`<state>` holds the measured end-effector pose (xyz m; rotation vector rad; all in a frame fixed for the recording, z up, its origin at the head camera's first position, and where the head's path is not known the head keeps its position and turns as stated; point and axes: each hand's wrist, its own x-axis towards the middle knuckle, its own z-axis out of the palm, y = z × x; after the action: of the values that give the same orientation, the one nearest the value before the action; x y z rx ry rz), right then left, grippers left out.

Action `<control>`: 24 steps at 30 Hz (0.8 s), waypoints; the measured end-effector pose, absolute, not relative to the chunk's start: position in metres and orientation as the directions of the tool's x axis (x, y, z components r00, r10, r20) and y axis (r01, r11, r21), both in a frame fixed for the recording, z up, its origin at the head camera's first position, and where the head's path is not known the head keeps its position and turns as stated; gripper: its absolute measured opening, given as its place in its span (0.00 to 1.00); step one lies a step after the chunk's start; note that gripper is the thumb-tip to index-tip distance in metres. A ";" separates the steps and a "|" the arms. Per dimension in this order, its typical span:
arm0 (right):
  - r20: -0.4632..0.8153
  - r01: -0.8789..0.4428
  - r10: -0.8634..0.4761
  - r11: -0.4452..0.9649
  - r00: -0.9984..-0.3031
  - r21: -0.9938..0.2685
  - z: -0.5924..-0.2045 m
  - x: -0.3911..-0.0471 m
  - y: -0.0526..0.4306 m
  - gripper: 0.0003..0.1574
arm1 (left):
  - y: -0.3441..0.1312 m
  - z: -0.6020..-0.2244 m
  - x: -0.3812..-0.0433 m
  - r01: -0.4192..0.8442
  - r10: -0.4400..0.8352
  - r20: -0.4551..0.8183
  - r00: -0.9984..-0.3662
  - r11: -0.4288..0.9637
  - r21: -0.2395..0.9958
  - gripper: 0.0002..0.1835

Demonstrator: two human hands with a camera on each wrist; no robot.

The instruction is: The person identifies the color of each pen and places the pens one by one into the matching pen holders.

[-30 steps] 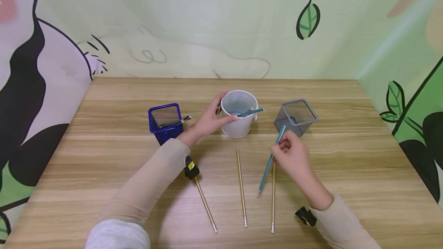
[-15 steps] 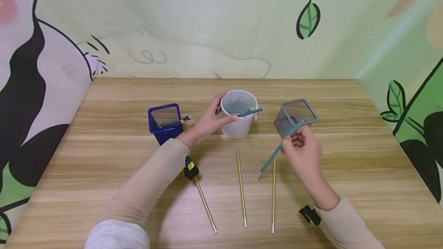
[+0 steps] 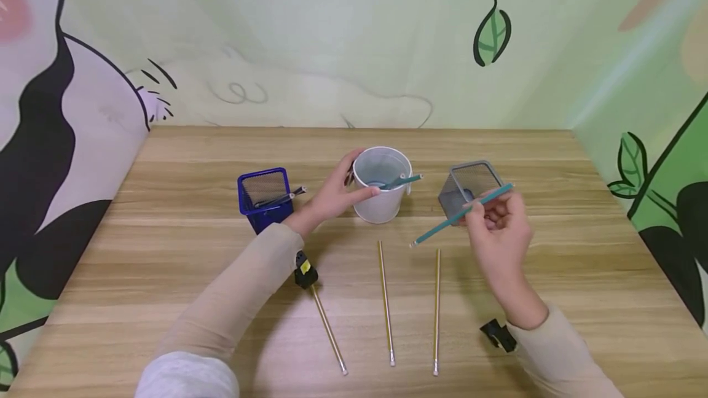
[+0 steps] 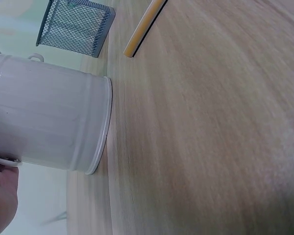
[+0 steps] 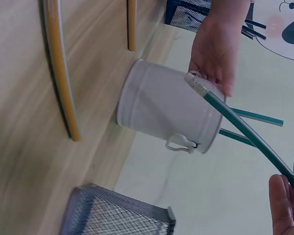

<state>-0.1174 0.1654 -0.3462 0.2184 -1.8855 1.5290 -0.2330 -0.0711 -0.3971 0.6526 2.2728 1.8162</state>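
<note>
In the head view my left hand (image 3: 332, 192) grips the white bucket (image 3: 378, 207) by its left side, the thumb over the rim. Two teal pencils (image 3: 412, 178) lean inside the bucket and stick out at its right. My right hand (image 3: 502, 235) pinches another teal pencil (image 3: 442, 225) between thumb and fingers, above the table and in front of the grey mesh pen holder (image 3: 452, 202). The pencil slants, its eraser end low and to the left. In the right wrist view that eraser end (image 5: 196, 84) appears in front of the bucket (image 5: 166, 105).
A blue mesh pen holder (image 3: 243, 198) with dark pencils (image 3: 282, 196) stands left, beside the left forearm. On the wooden table (image 3: 221, 349) lie three yellow pencils: a left one (image 3: 329, 330), a middle one (image 3: 386, 303) and a right one (image 3: 437, 312). A printed backdrop (image 3: 310, 35) rises behind.
My right hand has moved right and slightly away from me with the teal pencil, which has turned from steep to nearly level. My left hand stays on the bucket.
</note>
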 end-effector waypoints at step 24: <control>0.761 -0.770 0.369 0.160 -0.533 -0.617 -0.323 -0.134 0.151 0.06 | -0.071 -0.400 -0.233 0.252 0.428 0.170 -0.887 0.143 0.957 0.44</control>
<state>-0.1340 0.1507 -0.3234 0.4048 -1.5082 1.5472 -0.2334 -0.0712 -0.4002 0.6795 2.2623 1.8461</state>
